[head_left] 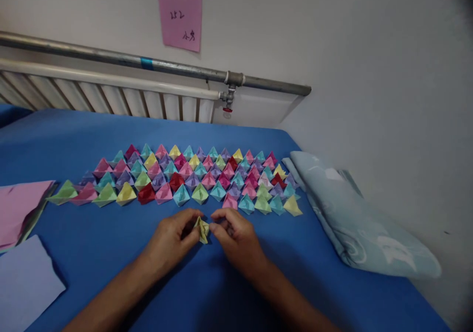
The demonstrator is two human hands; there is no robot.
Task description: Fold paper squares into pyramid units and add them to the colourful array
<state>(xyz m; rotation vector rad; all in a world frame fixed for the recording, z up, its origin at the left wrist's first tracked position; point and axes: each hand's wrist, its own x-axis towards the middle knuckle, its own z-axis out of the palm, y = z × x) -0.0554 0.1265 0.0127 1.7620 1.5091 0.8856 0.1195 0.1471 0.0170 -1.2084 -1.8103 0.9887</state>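
Note:
A small folded piece of yellow paper (203, 229) is between my two hands, just in front of rows of folded paper boats. My left hand (173, 238) pinches its left side between thumb and fingers. On the other side, my right hand (238, 238) has its thumb and bent forefinger at the paper's right edge, the other fingers curled in. Beyond the hands stand several paper boats in close rows, among them a light green boat (200, 193), a blue boat (181, 195) and a pink boat (229, 201).
Pink paper sheets (18, 211) and a lavender sheet (29, 282) lie at the left on the blue surface (236, 134). A folded light blue blanket (354, 218) lies at the right. Behind are a radiator (136, 100), a metal pipe (185, 69) and a pink note (180, 16).

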